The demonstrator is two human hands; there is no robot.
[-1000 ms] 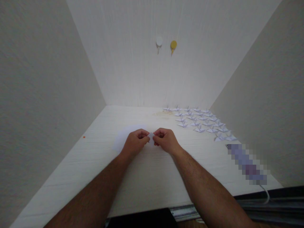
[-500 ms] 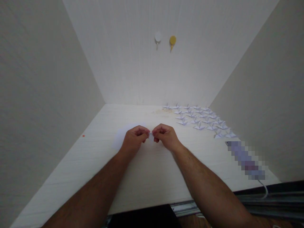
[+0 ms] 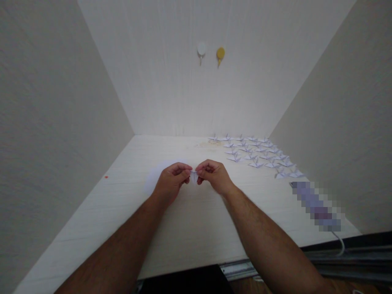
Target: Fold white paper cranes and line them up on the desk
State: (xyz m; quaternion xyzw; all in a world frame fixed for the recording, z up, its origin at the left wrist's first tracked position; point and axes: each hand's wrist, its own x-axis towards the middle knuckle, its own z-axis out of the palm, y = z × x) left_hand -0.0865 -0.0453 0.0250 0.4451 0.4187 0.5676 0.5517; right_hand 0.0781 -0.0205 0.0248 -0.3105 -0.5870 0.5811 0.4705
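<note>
A small piece of folded white paper [image 3: 193,176] is held up between my two hands over the middle of the white tabletop [image 3: 196,228]. The thumb and fingers of my left hand [image 3: 174,179] pinch its left side. On the right side, my right hand [image 3: 212,174] pinches it in the same way. Most of the paper is covered by my fingertips, so its exact fold cannot be made out. Behind my left hand lies a pale sheet of white paper [image 3: 151,176], partly hidden by that hand.
Several white paper cranes [image 3: 255,164] stand in rows at the back right. Nearer, along the right wall, lies a blurred-out device [image 3: 315,206] with a white cable [image 3: 342,245]. A white hook [image 3: 201,50] and a yellow hook [image 3: 220,53] hang on the back wall. An orange speck [image 3: 106,177] is at left.
More of the folded paper now shows between my fingertips, its lower part hanging below them. My hands stay almost in the same place, and the view has shifted slightly.
</note>
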